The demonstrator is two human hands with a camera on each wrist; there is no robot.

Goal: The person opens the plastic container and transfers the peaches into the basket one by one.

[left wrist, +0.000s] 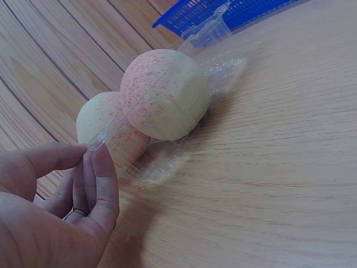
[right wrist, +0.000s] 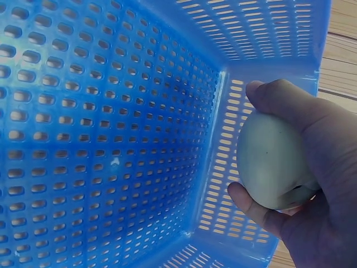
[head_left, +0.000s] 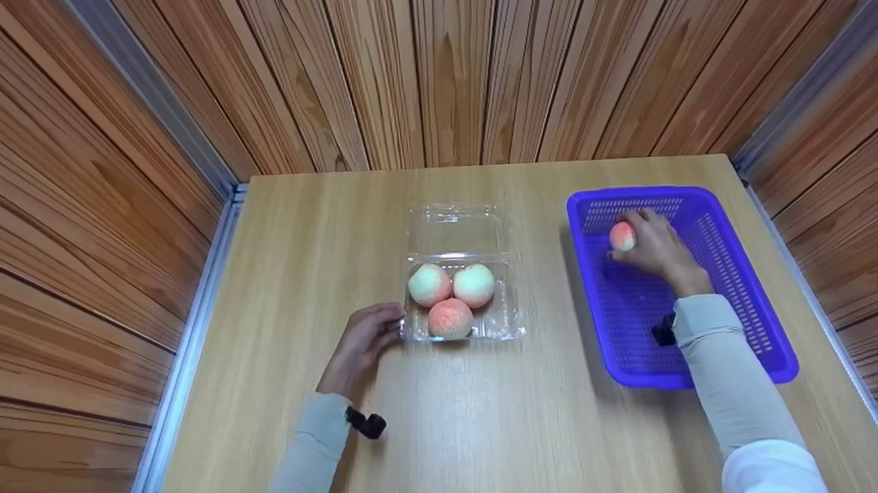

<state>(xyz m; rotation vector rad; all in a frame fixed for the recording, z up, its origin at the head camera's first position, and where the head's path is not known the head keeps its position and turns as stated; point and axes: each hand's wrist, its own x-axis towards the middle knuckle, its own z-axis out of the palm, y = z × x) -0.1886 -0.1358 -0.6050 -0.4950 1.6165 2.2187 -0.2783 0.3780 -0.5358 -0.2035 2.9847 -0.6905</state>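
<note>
A clear plastic clamshell box (head_left: 499, 326) lies with its lid (head_left: 457, 230) folded back, away from the person. Three pink-and-cream peaches (head_left: 451, 319) sit inside it, two behind and one in front. My left hand (head_left: 365, 339) is at the box's left side; in the left wrist view, thumb and fingers (left wrist: 103, 167) pinch its thin rim. Over the far left part of a purple plastic basket (head_left: 698, 381), my right hand (head_left: 657, 246) grips another peach (head_left: 622, 236). The right wrist view shows this peach's pale side (right wrist: 273, 159) between thumb and fingers.
The basket stands on the right of the wooden table (head_left: 457, 441), its slotted floor (right wrist: 111, 167) bare in the right wrist view. Wood-plank walls (head_left: 448, 66) rise behind and at both sides, with metal rails (head_left: 181, 343) along the table's edges.
</note>
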